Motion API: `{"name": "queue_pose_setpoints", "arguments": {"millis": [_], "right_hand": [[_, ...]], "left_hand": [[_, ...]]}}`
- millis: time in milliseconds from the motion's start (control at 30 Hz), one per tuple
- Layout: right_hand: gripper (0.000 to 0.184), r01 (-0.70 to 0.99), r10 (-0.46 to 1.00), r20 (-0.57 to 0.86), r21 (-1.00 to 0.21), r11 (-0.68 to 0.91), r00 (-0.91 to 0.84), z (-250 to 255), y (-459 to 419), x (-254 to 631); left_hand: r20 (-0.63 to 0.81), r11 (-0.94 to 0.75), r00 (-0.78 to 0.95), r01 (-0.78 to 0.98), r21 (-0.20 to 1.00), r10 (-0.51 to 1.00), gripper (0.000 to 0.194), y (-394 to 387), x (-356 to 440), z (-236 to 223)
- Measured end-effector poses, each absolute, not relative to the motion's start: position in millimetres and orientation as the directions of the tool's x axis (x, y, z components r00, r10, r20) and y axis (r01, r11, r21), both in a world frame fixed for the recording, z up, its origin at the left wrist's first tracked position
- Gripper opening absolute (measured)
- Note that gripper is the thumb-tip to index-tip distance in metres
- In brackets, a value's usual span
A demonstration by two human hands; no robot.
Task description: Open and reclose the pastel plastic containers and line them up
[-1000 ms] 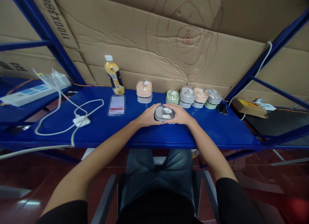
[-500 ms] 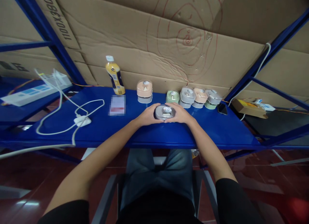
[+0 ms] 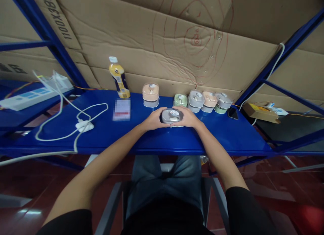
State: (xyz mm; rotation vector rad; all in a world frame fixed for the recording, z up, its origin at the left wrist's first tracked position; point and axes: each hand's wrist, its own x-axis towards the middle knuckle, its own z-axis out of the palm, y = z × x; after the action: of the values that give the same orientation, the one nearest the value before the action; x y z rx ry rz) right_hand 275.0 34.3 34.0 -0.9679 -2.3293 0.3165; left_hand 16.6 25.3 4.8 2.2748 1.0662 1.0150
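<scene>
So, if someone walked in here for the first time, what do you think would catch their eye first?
The bright blue metal shelf stands out first, with a row of pastel lidded containers along its back edge. Near its front, the left hand and right hand cup a grey lidded container. Above, red rings mark the cardboard backing.

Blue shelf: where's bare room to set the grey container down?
Bare blue shows between the card and the left hand, and right of the right hand, in front of the phone. Crowded: the row of containers behind the hands, and the cable left of the card.
</scene>
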Motion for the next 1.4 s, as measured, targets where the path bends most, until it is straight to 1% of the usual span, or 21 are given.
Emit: {"name": "queue_pose_setpoints", "arguments": {"millis": [167, 267, 367, 467, 600, 733, 867, 1000, 1133, 1400], "right_hand": [[0.1, 0.58, 0.716, 0.415, -0.42, 0.698, -0.562, 37.6, 33.7, 275.0], [0.1, 0.594, 0.723, 0.41, -0.414, 0.69, -0.555, 38.1, 30.6, 273.7], [0.104, 0.618, 0.728, 0.411, -0.388, 0.684, -0.548, 37.6, 27.1, 271.4], [0.102, 0.627, 0.735, 0.403, -0.386, 0.677, -0.546, 38.6, 25.4, 270.0], [0.102, 0.638, 0.749, 0.382, -0.394, 0.662, -0.541, 41.8, 23.7, 268.7], [0.106, 0.695, 0.773, 0.36, -0.346, 0.63, -0.522, 41.5, 20.4, 266.5], [0.106, 0.69, 0.756, 0.375, -0.322, 0.649, -0.536, 38.8, 20.1, 267.1], [0.106, 0.65, 0.735, 0.386, -0.347, 0.676, -0.557, 38.1, 23.8, 270.7], [0.101, 0.616, 0.73, 0.378, -0.391, 0.683, -0.569, 40.5, 28.4, 272.9], [0.094, 0.596, 0.734, 0.357, -0.43, 0.678, -0.578, 51.8, 28.4, 274.8]], "left_hand": [[0.438, -0.609, 0.435, 0.427, 0.669, 0.786, 0.094, 26.9, 16.3, 3.9], [0.427, -0.612, 0.452, 0.438, 0.658, 0.783, 0.094, 26.7, 16.7, 4.1], [0.418, -0.63, 0.48, 0.478, 0.612, 0.771, 0.104, 26.5, 17.0, 3.7], [0.405, -0.631, 0.493, 0.493, 0.599, 0.77, 0.112, 26.8, 17.2, 2.5], [0.399, -0.628, 0.497, 0.486, 0.607, 0.771, 0.112, 28.1, 17.5, 1.3], [0.418, -0.651, 0.514, 0.458, 0.605, 0.749, 0.109, 27.1, 17.4, 2.4], [0.412, -0.651, 0.517, 0.472, 0.594, 0.75, 0.107, 24.6, 16.8, 5.0], [0.401, -0.65, 0.524, 0.485, 0.585, 0.752, 0.109, 25.3, 15.9, 5.3], [0.4, -0.649, 0.523, 0.491, 0.581, 0.753, 0.11, 26.7, 15.9, 4.2], [0.367, -0.638, 0.539, 0.495, 0.59, 0.758, 0.113, 22.3, 17.8, 7.1]]}}
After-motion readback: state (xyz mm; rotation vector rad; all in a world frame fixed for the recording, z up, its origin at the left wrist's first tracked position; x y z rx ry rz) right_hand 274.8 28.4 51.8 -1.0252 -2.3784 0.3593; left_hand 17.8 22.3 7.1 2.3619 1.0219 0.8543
